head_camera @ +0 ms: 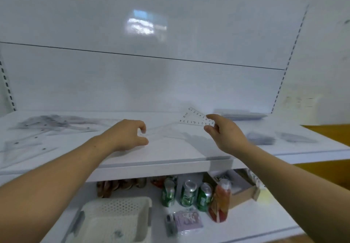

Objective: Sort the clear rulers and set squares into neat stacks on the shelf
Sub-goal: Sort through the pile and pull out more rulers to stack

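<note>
Set square [197, 118], small, clear, printed with numbers, pinched at one corner between thumb and fingertips of right hand [225, 133]; held just above shelf [170, 152], right of centre. Left hand [128, 134] low over the middle of the shelf, fingers curled, thumb and forefinger close together at the end of a faint clear piece [162, 131] lying flat. Gripped or merely touched: impossible to tell.

Roughly midway, as a judgement. Apparently done: three tidy piles on the right, namely far pile [240, 114] near the back panel, middle pile [260, 138] nearer, rightmost pile [295, 136] beside it. Left to do: loose heap [56, 123] at far left and scattered pieces [24, 144] at near left, overlapping and unsquared, plus the two pieces at the hands.

Hard to make out: clear plastic on white, edges blurred, so no count and no telling rulers from set squares in heap or piles. Below, green cans [187, 193] visible; white basket [113, 220] partly cut off at the bottom edge.
</note>
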`<act>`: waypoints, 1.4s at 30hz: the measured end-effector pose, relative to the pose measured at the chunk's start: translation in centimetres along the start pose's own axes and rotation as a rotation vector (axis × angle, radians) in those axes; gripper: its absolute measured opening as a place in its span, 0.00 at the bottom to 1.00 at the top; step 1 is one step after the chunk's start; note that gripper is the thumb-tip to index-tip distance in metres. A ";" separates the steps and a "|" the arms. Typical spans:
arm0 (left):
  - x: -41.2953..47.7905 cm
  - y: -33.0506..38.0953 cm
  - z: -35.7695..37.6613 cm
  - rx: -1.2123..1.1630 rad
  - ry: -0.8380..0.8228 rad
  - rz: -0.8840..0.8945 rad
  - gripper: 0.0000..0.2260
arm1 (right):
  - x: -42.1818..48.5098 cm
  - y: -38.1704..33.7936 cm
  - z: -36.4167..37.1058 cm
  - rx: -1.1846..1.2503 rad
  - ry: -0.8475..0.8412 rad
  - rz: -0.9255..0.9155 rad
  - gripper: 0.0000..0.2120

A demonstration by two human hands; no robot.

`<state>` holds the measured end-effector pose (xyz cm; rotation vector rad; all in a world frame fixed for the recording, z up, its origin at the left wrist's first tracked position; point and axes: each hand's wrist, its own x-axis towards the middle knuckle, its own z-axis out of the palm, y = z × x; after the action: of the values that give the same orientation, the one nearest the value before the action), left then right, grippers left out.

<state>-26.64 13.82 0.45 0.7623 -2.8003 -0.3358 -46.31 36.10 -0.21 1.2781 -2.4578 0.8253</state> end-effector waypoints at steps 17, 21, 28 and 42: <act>4.7 18.0 8.6 -0.030 0.043 0.009 0.21 | -3.8 20.7 -8.9 -0.047 -0.022 0.125 0.21; 5.8 19.0 9.0 -0.015 0.039 0.010 0.20 | -2.9 22.1 -9.0 -0.068 -0.006 0.153 0.21; 7.4 22.4 10.2 -0.114 0.078 -0.046 0.20 | -1.7 26.1 -9.8 -0.084 -0.032 0.156 0.21; 7.7 29.5 13.3 -0.131 0.211 -0.322 0.20 | -1.1 36.7 -13.8 -0.084 -0.162 0.083 0.21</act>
<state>-50.56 36.73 -2.96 1.1453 -2.4320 -0.4577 -75.91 61.62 -3.05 1.2664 -2.6572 0.6537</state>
